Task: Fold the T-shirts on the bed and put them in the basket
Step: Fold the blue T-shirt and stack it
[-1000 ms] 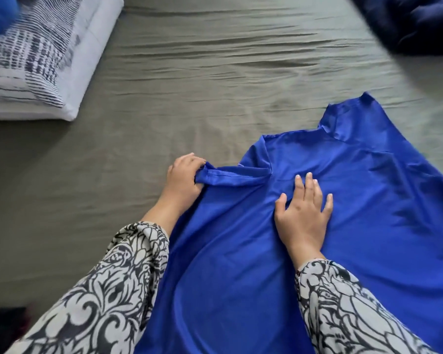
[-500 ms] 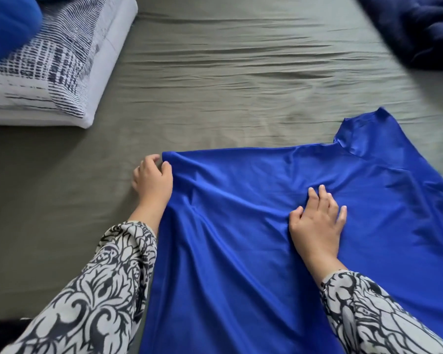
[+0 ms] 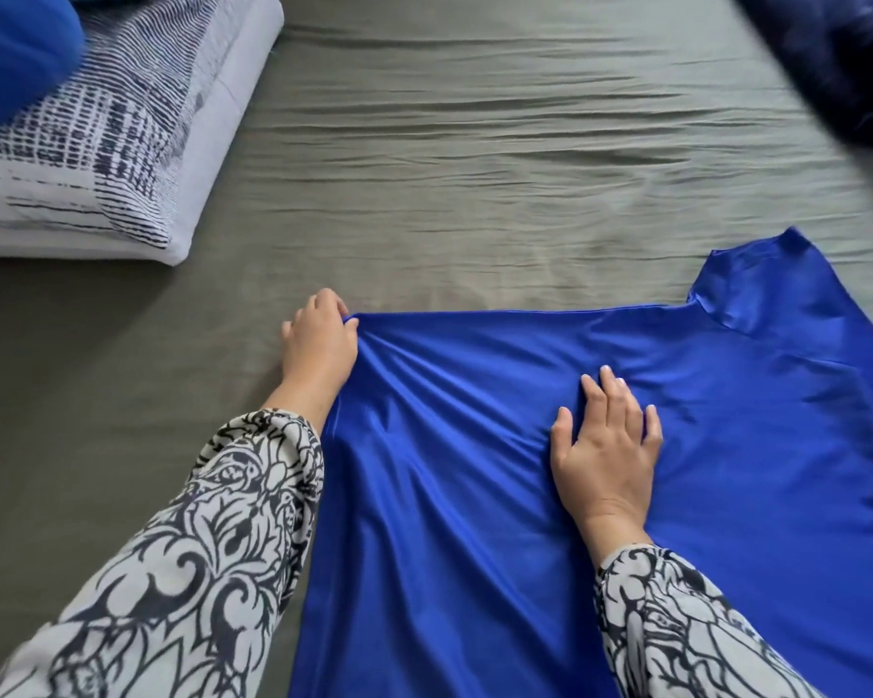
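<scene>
A shiny royal-blue T-shirt (image 3: 500, 496) lies spread on the grey-green bed sheet (image 3: 449, 168), filling the lower right of the view. My left hand (image 3: 318, 345) pinches the shirt's far left corner, and creases fan out from that grip. My right hand (image 3: 606, 445) lies flat with straight fingers, pressing on the middle of the shirt. The collar (image 3: 747, 279) points away at the upper right. No basket is in view.
A white pillow with a dark grid print (image 3: 112, 143) lies at the upper left, with a blue cloth (image 3: 16, 47) on top of it. A dark navy fabric heap (image 3: 837, 57) sits at the upper right corner.
My left hand has pulled the folded-in sleeve edge outward to the left, so the shirt's far edge now runs straight. My right hand has stayed pressed on the shirt.
</scene>
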